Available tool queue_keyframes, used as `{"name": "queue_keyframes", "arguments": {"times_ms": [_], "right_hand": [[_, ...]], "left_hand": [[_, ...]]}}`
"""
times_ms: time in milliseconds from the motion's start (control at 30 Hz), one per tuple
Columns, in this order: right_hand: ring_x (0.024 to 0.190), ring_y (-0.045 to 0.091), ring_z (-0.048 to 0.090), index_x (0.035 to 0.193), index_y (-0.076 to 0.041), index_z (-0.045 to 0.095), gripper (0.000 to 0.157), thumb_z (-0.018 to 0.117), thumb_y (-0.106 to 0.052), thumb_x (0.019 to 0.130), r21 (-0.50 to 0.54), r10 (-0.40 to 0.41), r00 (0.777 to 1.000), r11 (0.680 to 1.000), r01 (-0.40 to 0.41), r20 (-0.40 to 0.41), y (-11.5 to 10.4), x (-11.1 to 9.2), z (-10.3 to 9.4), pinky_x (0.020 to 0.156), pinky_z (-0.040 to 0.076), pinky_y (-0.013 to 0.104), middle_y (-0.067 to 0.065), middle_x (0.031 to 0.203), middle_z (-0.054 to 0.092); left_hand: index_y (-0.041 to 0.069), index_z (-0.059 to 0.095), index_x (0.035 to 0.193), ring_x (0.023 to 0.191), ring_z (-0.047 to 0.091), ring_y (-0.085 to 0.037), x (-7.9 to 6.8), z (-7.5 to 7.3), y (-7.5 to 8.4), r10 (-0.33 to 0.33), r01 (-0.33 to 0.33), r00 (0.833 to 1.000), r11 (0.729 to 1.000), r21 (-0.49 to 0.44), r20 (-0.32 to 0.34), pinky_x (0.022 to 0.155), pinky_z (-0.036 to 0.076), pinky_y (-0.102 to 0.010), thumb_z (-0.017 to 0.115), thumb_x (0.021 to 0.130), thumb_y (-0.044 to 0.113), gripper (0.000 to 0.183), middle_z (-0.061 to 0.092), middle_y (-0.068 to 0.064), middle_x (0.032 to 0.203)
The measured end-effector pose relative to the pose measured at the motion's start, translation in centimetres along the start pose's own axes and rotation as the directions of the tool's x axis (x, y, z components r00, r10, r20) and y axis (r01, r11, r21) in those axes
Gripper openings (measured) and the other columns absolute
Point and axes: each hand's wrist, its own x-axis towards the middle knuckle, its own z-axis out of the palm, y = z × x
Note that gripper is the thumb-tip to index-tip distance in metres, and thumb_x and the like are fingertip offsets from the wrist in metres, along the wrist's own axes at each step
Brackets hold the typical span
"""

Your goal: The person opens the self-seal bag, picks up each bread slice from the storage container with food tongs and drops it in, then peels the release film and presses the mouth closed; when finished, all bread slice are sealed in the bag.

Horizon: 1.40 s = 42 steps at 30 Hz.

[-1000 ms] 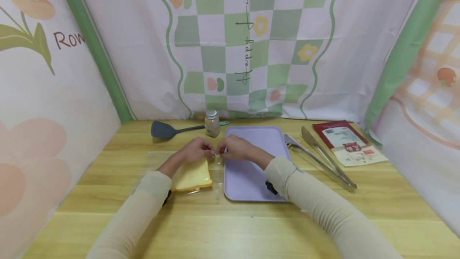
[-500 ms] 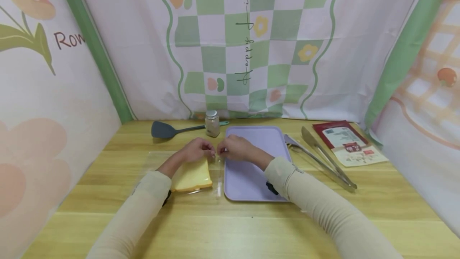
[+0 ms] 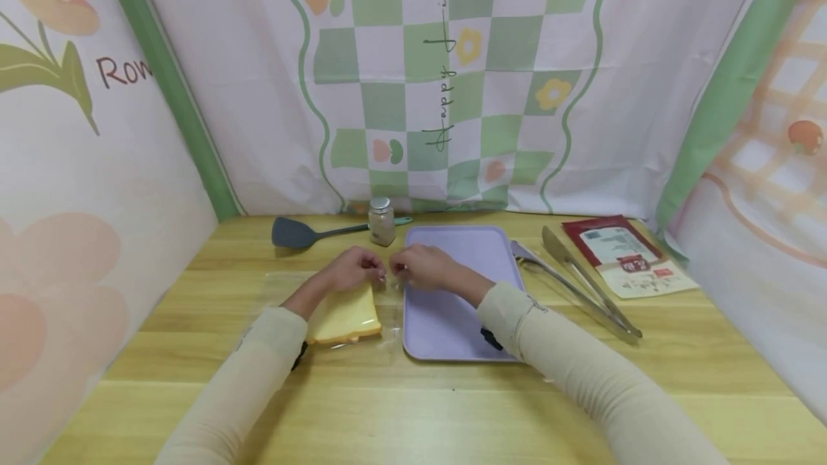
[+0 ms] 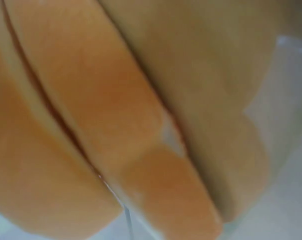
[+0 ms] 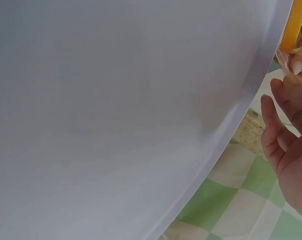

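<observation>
Yellow-topped, orange-crusted sliced bread (image 3: 345, 318) lies in a clear plastic bag (image 3: 395, 332) left of the tray. My left hand (image 3: 352, 268) is over the bread's far corner, its fingertips pinching the gathered bag. Opposite it, the right hand (image 3: 423, 266) is curled over the tray's left edge, its fingertips close to the left ones. In the right wrist view, a thin golden twist tie (image 5: 300, 50) shows at the bag's bunched neck; the right fingers appear to pinch at it, though the contact is partly cut off. Bread crust (image 4: 91, 85) fills the left wrist view.
A lilac tray (image 3: 452, 336) lies under the right forearm. Behind are a dark spatula (image 3: 293, 234) and a glass jar (image 3: 382, 224) with a metal lid. Metal tongs (image 3: 581, 285) and a red-and-cream food pouch (image 3: 623, 257) lie to the right.
The right fingertips have shifted slightly and turned at the bag's neck. The left hand, bread and tray stay where they were.
</observation>
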Motion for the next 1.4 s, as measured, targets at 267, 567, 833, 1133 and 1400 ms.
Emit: {"name": "queue_keyframes", "arguments": {"times_ms": [267, 567, 833, 1133, 1400], "right_hand": [[0.082, 0.012, 0.066, 0.099, -0.013, 0.075, 0.015, 0.07, -0.005, 0.087, 0.097, -0.034, 0.999, 0.995, 0.035, -0.017, 0.16, 0.24, 0.02, 0.071, 0.053, 0.026, -0.003, 0.096, 0.072], [0.075, 0.005, 0.064, 0.091, -0.014, 0.078, 0.007, 0.071, -0.011, 0.09, 0.181, 0.05, 0.999, 0.982, -0.047, -0.009, -0.27, 0.49, -0.26, 0.068, 0.052, 0.02, -0.006, 0.085, 0.073], [0.076, 0.007, 0.064, 0.082, -0.017, 0.074, 0.008, 0.076, -0.013, 0.087, 0.196, 0.111, 0.993, 0.975, -0.103, -0.03, -0.41, 0.58, 0.16, 0.07, 0.052, 0.023, -0.009, 0.08, 0.071], [0.072, 0.007, 0.06, 0.088, -0.013, 0.074, 0.01, 0.07, -0.005, 0.085, 0.137, 0.004, 1.0, 0.991, 0.0, -0.029, -0.54, 0.43, 0.17, 0.064, 0.05, 0.022, -0.006, 0.079, 0.069], [0.08, 0.008, 0.066, 0.094, -0.017, 0.077, 0.015, 0.07, -0.008, 0.085, 0.076, -0.031, 1.0, 0.997, 0.031, -0.001, -0.07, 0.32, 0.16, 0.072, 0.053, 0.024, -0.007, 0.088, 0.074]], "left_hand": [[-0.006, 0.07, 0.097, 0.084, 0.068, -0.02, -0.03, -0.01, 0.03, -0.006, 0.006, 1.0, 1.0, -0.002, 0.004, 0.083, 0.052, -0.031, 0.059, 0.096, 0.001, 0.013, 0.073, -0.011, 0.088], [-0.006, 0.07, 0.097, 0.081, 0.065, -0.013, 0.08, -0.02, -0.24, 0.006, -0.006, 1.0, 1.0, 0.007, -0.003, 0.081, 0.051, -0.027, 0.059, 0.095, 0.001, 0.013, 0.072, -0.009, 0.087], [-0.006, 0.07, 0.097, 0.081, 0.064, -0.014, 0.06, -0.02, -0.55, 0.015, -0.015, 1.0, 1.0, -0.002, 0.002, 0.08, 0.052, -0.028, 0.06, 0.096, 0.001, 0.013, 0.071, -0.009, 0.087], [-0.006, 0.07, 0.096, 0.082, 0.065, -0.015, 0.0, 0.05, -0.41, 0.017, -0.017, 1.0, 1.0, -0.003, 0.005, 0.08, 0.052, -0.03, 0.06, 0.095, 0.001, 0.011, 0.073, -0.01, 0.088], [-0.005, 0.07, 0.095, 0.081, 0.065, -0.015, -0.01, 0.01, -0.28, 0.023, -0.023, 1.0, 1.0, 0.006, 0.009, 0.08, 0.052, -0.03, 0.061, 0.095, 0.002, 0.012, 0.073, -0.01, 0.088]]}}
